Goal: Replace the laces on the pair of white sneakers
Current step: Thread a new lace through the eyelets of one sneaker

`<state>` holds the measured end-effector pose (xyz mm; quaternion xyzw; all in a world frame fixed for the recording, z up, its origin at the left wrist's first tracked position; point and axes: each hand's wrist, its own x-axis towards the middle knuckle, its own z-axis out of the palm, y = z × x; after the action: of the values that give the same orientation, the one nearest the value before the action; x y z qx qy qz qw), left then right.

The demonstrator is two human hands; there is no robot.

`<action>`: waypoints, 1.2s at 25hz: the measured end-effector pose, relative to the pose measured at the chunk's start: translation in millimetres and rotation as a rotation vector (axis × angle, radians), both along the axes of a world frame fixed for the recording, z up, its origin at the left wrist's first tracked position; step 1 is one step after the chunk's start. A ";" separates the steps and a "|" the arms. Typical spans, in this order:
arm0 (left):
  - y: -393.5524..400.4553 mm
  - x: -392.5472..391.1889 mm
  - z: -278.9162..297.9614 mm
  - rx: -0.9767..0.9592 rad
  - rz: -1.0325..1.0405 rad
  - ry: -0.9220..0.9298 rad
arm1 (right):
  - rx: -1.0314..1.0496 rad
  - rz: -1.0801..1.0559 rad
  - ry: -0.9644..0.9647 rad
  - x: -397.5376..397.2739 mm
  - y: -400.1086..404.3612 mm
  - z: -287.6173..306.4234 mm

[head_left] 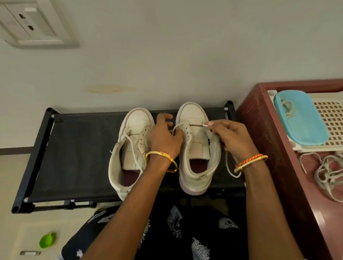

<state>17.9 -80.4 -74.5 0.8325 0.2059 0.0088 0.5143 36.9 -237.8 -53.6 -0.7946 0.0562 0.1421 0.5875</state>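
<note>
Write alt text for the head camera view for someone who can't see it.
Two hands thread a lace through the right of two white sneakers on a black rack. Loose laces lie on a red table beside it.

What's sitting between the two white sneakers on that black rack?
In the head view, the person's left hand fills the gap between the left sneaker and the right sneaker, above the black rack.
</note>
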 end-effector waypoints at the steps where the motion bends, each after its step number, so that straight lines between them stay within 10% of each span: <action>1: -0.6 -0.6 -1.0 0.070 -0.037 -0.044 | -0.011 -0.024 -0.050 2.1 3.0 0.0; 14: 6.8 0.1 2.5 0.140 -0.095 -0.123 | -0.686 0.010 -0.202 2.8 44.4 -4.7; 30: 11.7 2.8 2.6 0.114 -0.149 -0.107 | -0.579 0.027 -0.128 6.5 44.7 -7.4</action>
<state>20.7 -68.7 -71.9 0.8717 0.1148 0.0269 0.4757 43.3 -193.1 -60.9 -0.9373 0.0467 0.0776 0.3366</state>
